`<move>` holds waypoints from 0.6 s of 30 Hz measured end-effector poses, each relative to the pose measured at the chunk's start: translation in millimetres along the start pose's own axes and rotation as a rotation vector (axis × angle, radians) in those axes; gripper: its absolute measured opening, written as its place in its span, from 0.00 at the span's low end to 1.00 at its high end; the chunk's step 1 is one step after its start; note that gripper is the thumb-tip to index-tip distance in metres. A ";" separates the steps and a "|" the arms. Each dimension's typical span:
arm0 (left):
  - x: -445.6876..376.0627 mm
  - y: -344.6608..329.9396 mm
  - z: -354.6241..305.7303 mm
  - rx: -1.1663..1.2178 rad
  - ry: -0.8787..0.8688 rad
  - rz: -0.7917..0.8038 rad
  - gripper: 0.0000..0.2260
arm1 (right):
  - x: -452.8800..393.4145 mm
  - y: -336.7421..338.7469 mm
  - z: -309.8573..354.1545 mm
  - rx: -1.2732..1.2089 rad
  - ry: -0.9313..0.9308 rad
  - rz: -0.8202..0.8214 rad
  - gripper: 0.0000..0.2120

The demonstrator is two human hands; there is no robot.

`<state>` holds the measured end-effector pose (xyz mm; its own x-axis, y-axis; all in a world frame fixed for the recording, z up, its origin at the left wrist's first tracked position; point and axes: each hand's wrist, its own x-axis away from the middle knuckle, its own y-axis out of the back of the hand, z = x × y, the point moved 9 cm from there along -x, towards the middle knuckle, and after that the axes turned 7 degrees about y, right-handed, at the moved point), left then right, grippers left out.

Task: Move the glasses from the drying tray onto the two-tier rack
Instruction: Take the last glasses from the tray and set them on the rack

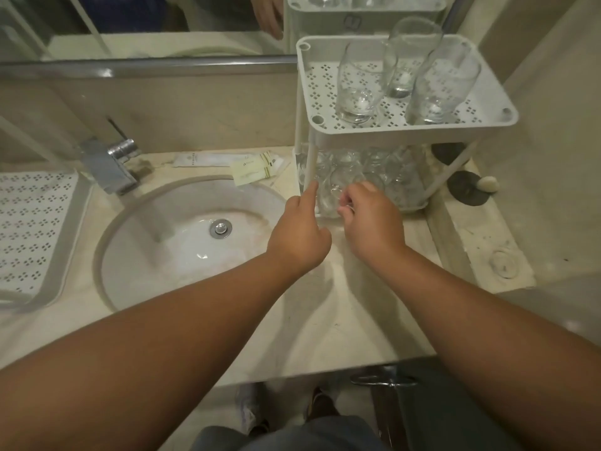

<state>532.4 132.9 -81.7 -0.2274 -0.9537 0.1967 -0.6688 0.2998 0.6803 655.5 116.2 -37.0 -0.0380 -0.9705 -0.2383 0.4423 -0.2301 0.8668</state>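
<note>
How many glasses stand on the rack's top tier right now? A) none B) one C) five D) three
D: three clear glasses stand on the perforated top tier of the two-tier rack, while both hands are down at the lower tier.

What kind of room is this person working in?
Most likely a hotel bathroom. A round sink with a chrome tap is set into a stone counter below a wall mirror, and small packaged toiletries lie behind the sink.
</note>
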 end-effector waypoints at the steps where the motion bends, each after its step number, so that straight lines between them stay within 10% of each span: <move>1: 3.4 3.7 -2.9 0.017 -0.021 -0.019 0.36 | 5.0 8.9 6.6 -0.009 0.005 -0.014 0.07; 18: 65.2 128.7 -77.3 0.307 -0.456 -0.371 0.34 | 25.0 149.5 147.4 -0.070 0.162 -0.322 0.04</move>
<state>486.1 107.5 73.2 -0.1749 -0.9096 -0.3768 -0.9164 0.0104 0.4002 588.6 46.8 151.1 -0.0449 -0.8237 -0.5652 0.4914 -0.5108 0.7054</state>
